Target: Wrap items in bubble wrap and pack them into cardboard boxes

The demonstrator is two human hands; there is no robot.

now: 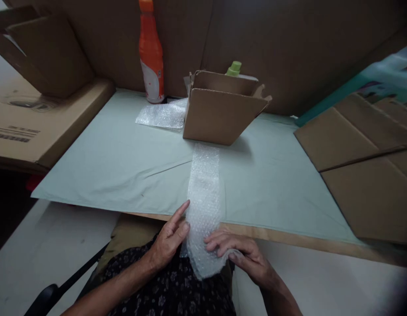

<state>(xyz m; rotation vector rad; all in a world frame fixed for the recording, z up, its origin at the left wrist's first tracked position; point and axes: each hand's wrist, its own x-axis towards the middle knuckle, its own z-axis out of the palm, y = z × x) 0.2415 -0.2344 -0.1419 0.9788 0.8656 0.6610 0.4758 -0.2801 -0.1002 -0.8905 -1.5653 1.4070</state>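
A long strip of bubble wrap point(203, 193) runs from a small open cardboard box point(219, 114) down over the table's near edge into my lap. My left hand point(168, 239) pinches its left edge between thumb and fingers, the index finger stretched out. My right hand point(239, 254) grips the strip's lower end, with the wrap curling over my thumb. Behind the box's rim a green bottle cap point(234, 68) shows.
A pale green sheet point(124, 162) covers the table. An orange bottle point(151, 52) stands at the back, beside a second bubble wrap piece point(162, 115). Flattened cardboard point(364, 162) lies at the right, a large carton point(35, 127) at the left, and cardboard walls stand behind.
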